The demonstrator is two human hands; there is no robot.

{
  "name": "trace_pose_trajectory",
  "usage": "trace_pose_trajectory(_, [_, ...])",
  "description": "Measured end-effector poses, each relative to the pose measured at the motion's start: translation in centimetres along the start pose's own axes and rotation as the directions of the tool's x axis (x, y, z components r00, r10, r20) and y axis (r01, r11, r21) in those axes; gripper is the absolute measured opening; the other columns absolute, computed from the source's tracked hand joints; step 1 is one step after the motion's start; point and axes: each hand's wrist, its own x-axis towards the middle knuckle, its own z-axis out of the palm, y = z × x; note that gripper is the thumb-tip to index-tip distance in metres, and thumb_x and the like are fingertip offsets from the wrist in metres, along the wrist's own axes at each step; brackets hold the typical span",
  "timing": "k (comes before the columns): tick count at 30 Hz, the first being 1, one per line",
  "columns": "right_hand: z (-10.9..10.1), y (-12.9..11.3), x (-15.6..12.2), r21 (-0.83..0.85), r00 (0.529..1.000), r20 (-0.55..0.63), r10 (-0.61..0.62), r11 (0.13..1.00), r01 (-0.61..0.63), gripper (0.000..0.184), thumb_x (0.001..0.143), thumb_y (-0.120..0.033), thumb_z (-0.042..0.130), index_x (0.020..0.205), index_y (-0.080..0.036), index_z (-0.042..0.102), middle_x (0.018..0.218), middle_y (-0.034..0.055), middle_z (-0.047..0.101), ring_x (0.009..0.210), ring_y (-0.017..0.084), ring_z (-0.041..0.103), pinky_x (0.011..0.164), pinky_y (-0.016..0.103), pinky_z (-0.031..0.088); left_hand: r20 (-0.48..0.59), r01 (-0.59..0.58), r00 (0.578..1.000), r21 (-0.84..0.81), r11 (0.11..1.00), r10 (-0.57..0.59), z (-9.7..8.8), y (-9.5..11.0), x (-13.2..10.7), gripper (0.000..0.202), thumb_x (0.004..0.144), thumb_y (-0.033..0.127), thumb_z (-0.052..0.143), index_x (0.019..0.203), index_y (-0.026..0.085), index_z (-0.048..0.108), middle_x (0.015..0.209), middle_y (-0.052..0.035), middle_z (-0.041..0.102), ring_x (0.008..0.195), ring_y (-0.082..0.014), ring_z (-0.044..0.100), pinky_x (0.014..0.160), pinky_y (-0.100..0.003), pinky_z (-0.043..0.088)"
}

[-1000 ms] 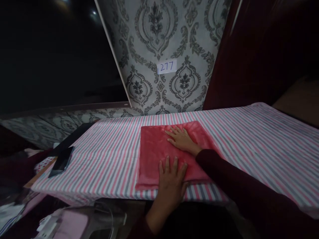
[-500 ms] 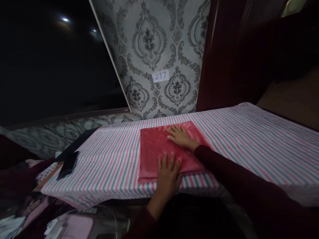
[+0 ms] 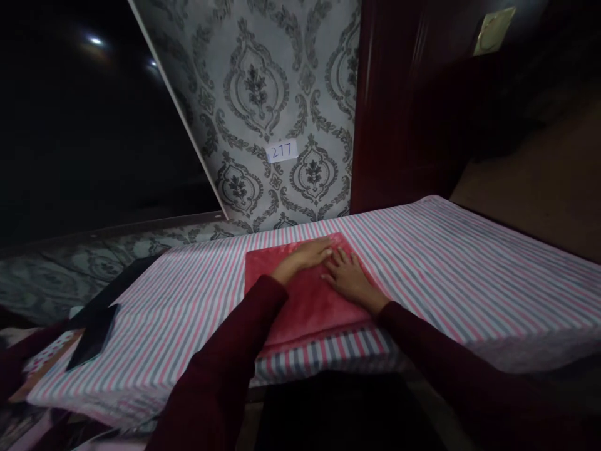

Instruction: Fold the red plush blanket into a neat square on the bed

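Note:
A folded red plush cloth (image 3: pixel 305 307) lies flat near the front edge of a table covered with a striped cloth (image 3: pixel 188 300). My left hand (image 3: pixel 310 253) reaches across its upper part, palm down, fingers stretched toward the right. Close beside it, my right hand (image 3: pixel 348 275) rests flat on the right side of the red cloth with its fingers spread. Neither hand grips the fabric. The left forearm covers part of the red cloth's left edge.
At the table's left end lies a dark phone-like device (image 3: pixel 94 335). A large black screen (image 3: pixel 103 125) hangs at the upper left. A paper label (image 3: pixel 282 151) reading 277 is on the patterned wall. A dark red door (image 3: pixel 399 113) stands behind the table.
My left hand has moved from the front part of the red cloth up to its far part, beside the right hand. The right hand stays on the cloth. The view has shifted rightward.

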Motion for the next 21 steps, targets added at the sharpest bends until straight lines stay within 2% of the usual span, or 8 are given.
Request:
trace_pose_trajectory(2, [0.4,-0.2,-0.2,0.013,1.000,-0.014,0.026,1.000,-0.026,0.058,0.107,-0.051,0.043,0.155,-0.021,0.053,0.168,0.0168,0.035,0.158,0.040,0.022,0.124,0.066,0.017,0.057,0.076,0.995,0.016,0.997,-0.076,1.0,-0.7,2.2,0.054,0.107,0.038,0.036,0.159,0.026,0.044,0.171,-0.0031,0.034,0.161,-0.0251,0.022,0.131,-0.053,0.016])
trace_pose_trajectory(4, [1.0,-0.2,-0.5,0.028,0.999,-0.036,0.041,0.999,-0.040,0.057,0.107,-0.051,0.041,0.156,-0.024,0.051,0.167,0.0153,0.037,0.158,0.038,0.024,0.124,0.066,0.019,0.102,0.131,0.986,0.026,0.991,-0.133,2.5,-1.5,3.3,0.055,0.108,0.040,0.034,0.162,0.028,0.039,0.174,-0.0023,0.027,0.163,-0.0271,0.012,0.130,-0.060,0.009])
trace_pose_trajectory(7, [1.7,0.0,-0.7,0.048,0.998,-0.055,0.037,0.998,-0.034,0.057,0.107,-0.052,0.039,0.158,-0.027,0.050,0.166,0.0130,0.040,0.156,0.037,0.028,0.124,0.066,0.019,0.074,0.127,0.989,0.019,0.992,-0.128,4.6,-2.7,3.6,0.056,0.109,0.042,0.030,0.163,0.030,0.036,0.174,-0.0026,0.027,0.163,-0.0263,0.015,0.131,-0.059,0.009])
trace_pose_trajectory(10, [1.9,0.2,-0.6,0.056,0.998,-0.036,0.044,0.998,-0.042,0.057,0.107,-0.052,0.039,0.157,-0.027,0.051,0.166,0.0126,0.039,0.157,0.037,0.027,0.125,0.066,0.016,0.042,0.108,0.993,0.011,0.994,-0.108,5.8,-3.6,3.7,0.056,0.109,0.043,0.029,0.163,0.030,0.038,0.173,-0.0019,0.030,0.162,-0.0254,0.018,0.132,-0.056,0.008])
trace_pose_trajectory(16, [1.2,0.0,-0.5,0.054,0.997,0.045,0.059,0.997,-0.062,0.059,0.108,-0.054,0.037,0.157,-0.024,0.052,0.168,0.0136,0.034,0.158,0.038,0.022,0.126,0.065,0.015,0.050,0.097,0.994,-0.007,0.995,-0.096,6.1,-3.9,4.0,0.056,0.109,0.044,0.028,0.162,0.030,0.039,0.173,-0.0022,0.029,0.162,-0.0240,0.018,0.132,-0.055,0.006])
trace_pose_trajectory(21, [1.1,0.1,-2.8,0.049,0.998,0.048,0.050,0.997,-0.052,0.060,0.108,-0.055,0.036,0.160,-0.028,0.047,0.171,0.0085,0.030,0.159,0.035,0.020,0.127,0.061,0.016,0.057,0.106,0.993,-0.004,0.994,-0.106,6.1,-3.9,4.0,0.057,0.109,0.042,0.025,0.163,0.029,0.037,0.174,-0.0025,0.029,0.163,-0.0237,0.016,0.132,-0.054,0.005])
